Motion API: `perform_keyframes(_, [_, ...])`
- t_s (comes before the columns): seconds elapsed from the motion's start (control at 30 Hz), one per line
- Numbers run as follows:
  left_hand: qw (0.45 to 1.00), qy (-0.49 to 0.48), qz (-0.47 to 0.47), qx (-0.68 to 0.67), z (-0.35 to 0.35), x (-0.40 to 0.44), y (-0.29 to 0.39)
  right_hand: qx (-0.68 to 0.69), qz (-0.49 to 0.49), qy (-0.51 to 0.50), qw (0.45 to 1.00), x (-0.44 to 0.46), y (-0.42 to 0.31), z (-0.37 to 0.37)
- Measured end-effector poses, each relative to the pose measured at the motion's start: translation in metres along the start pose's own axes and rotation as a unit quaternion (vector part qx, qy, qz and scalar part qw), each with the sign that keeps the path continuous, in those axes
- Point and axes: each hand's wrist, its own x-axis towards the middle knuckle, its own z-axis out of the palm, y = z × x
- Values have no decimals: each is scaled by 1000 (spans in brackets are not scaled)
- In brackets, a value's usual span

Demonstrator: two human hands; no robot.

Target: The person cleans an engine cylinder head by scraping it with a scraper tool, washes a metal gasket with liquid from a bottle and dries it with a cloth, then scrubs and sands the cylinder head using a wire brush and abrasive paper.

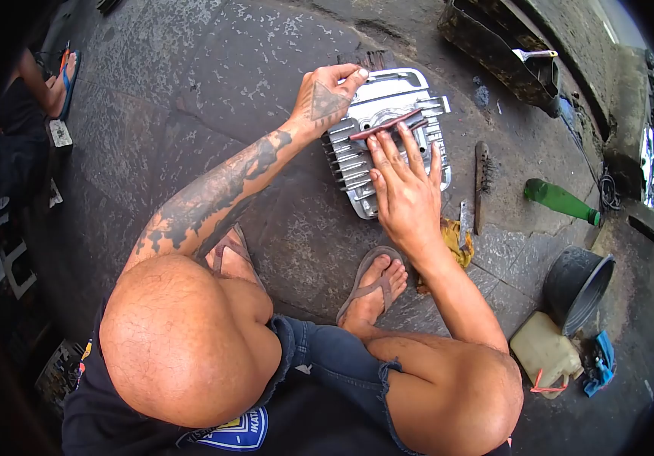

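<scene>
A silvery, finned engine cylinder head (363,179) lies on the dark ground in front of my feet. My left hand (328,95) is closed at its far left corner, thumb and fingers pinching the edge. On the upper face of the cylinder head, my right hand (407,182) presses down a reddish-brown piece of sandpaper (388,125). Its fingers are stretched forward over the sandpaper, which sticks out past the fingertips on both sides. The part of the sandpaper under the fingers is hidden.
To the right lie a wire brush (482,186), a yellow cloth (458,245) and a green bottle (562,201). A black bucket (575,285) and a pale jerrycan (544,351) stand farther right. A paintbrush (534,55) rests on a grimy trough (494,49). Another person's foot (65,83) shows at left.
</scene>
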Motion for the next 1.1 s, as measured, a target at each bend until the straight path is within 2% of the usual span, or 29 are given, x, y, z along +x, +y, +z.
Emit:
perform_keyframes(0.17, [999, 46, 27, -6, 5, -1, -5, -12, 15, -14, 1000, -16, 0, -5])
perform_keyframes(0.33, [1000, 0, 8, 0, 0, 0, -3, -18, 2, 1, 1000, 2, -2, -5])
perform_keyframes(0.47, [1000, 2, -2, -6, -1, 0, -1, -15, -6, -27, 999, -19, -2, -5])
perform_keyframes(0.53, [999, 17, 12, 32, 0, 0, -2, -19, -9, -24, 1000, -12, -2, -4])
perform_keyframes(0.63, [999, 22, 23, -17, 2, -1, -2, -15, 0, -2, 1000, 6, -2, -2])
perform_keyframes(0.73, [999, 30, 22, -3, 1, 0, -3, -9, -11, 1, 1000, -3, 0, -3])
perform_keyframes(0.83, [999, 39, 29, 5, 1, -1, -2, -24, 8, -34, 999, -16, -2, -6])
perform_keyframes(0.97, [999, 23, 29, -19, 4, 0, -5, -19, 4, -2, 1000, 4, -2, -4])
perform_keyframes(1.03, [1000, 10, -3, 1, 0, -2, 0, -13, 1, -14, 1000, -4, -2, -5])
perform_keyframes(1.1, [1000, 15, 4, 1, 0, -1, -2, -20, 6, -31, 999, -15, -3, -8])
